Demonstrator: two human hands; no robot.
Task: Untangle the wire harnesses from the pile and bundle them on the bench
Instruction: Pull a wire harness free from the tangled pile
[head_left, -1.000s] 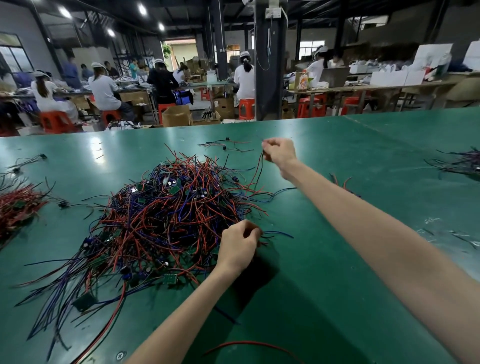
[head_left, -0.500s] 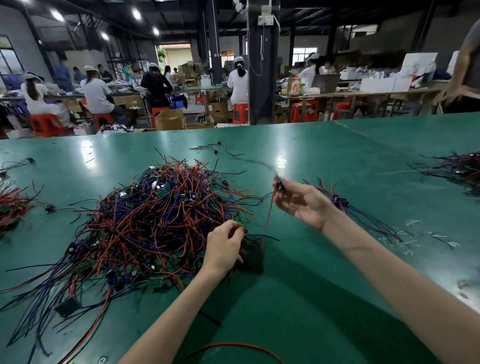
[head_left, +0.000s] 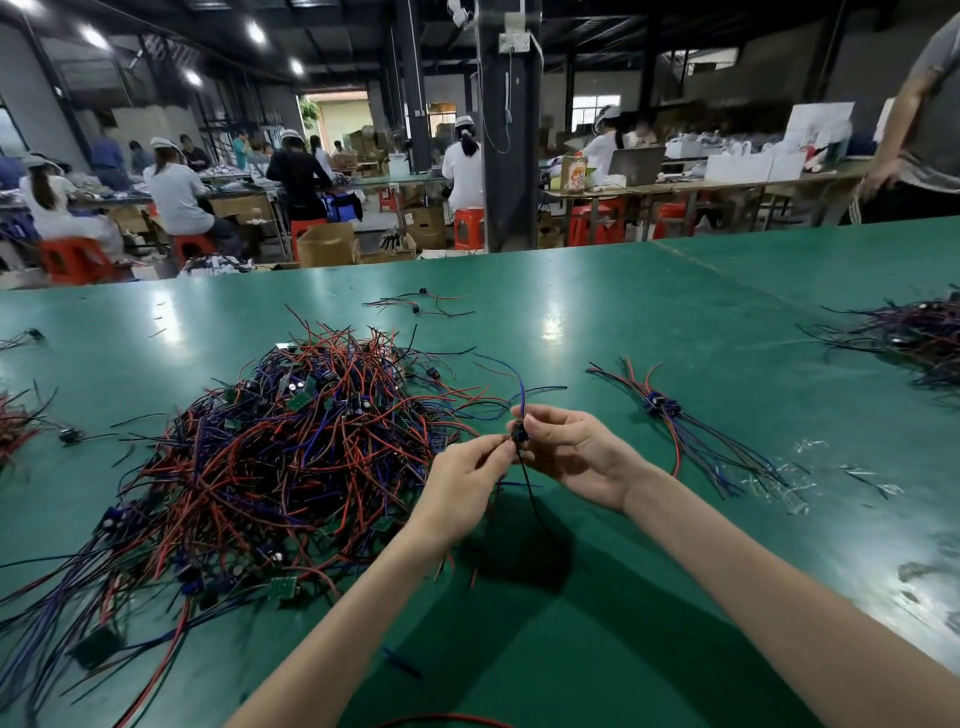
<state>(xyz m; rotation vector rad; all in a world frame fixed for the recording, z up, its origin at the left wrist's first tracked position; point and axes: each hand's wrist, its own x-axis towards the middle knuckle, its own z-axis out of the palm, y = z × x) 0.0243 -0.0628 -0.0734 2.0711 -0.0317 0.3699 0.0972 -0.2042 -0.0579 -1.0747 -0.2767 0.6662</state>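
A big tangled pile of red, blue and black wire harnesses (head_left: 291, 457) with small green circuit boards lies on the green bench (head_left: 597, 623), left of centre. Both hands meet just right of the pile. My right hand (head_left: 571, 452) pinches a single harness (head_left: 521, 436) at its small dark board, blue wire sticking up and black wire hanging down. My left hand (head_left: 467, 483) pinches the same harness from the left. A small laid-out bundle of harnesses (head_left: 670, 410) rests on the bench to the right of my hands.
More wire heaps lie at the far right edge (head_left: 904, 338) and far left edge (head_left: 15, 426). A few loose wires (head_left: 421, 304) sit beyond the pile. Clear plastic scraps (head_left: 810, 467) litter the right side. A person (head_left: 919, 130) stands at the bench's far right corner.
My left hand left the pile's edge and rose to join the right hand. The right hand drew back from far over the bench, bringing one harness out of the pile.
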